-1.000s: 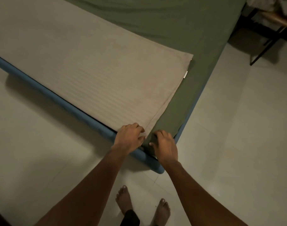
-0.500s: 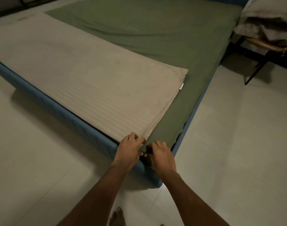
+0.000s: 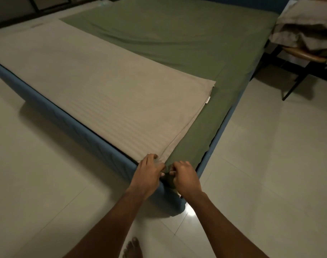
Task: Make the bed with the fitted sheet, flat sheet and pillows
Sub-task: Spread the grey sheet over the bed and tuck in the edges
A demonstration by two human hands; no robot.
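Observation:
A green fitted sheet [image 3: 177, 40] covers the mattress on the blue bed frame [image 3: 69, 125]. A folded beige striped flat sheet [image 3: 103, 90] lies along the near left side of the bed. At the bed's near corner my left hand [image 3: 147, 174] pinches the corner of the beige sheet. My right hand [image 3: 185, 176] is right beside it, fingers curled on the fabric at that corner; which layer it holds is hidden. Pillows [image 3: 304, 28] in beige cases are piled on a chair at the far right.
The wooden chair [image 3: 306, 56] with black legs stands right of the bed. Pale tiled floor [image 3: 270, 164] runs along both sides of the bed. A dark frame [image 3: 34, 6] stands at the far left. My bare foot [image 3: 133, 248] is on the floor below.
The view has tilted up, showing more of the bed and the pillows. Both hands stay at the near corner and have closed in toward each other on the fabric.

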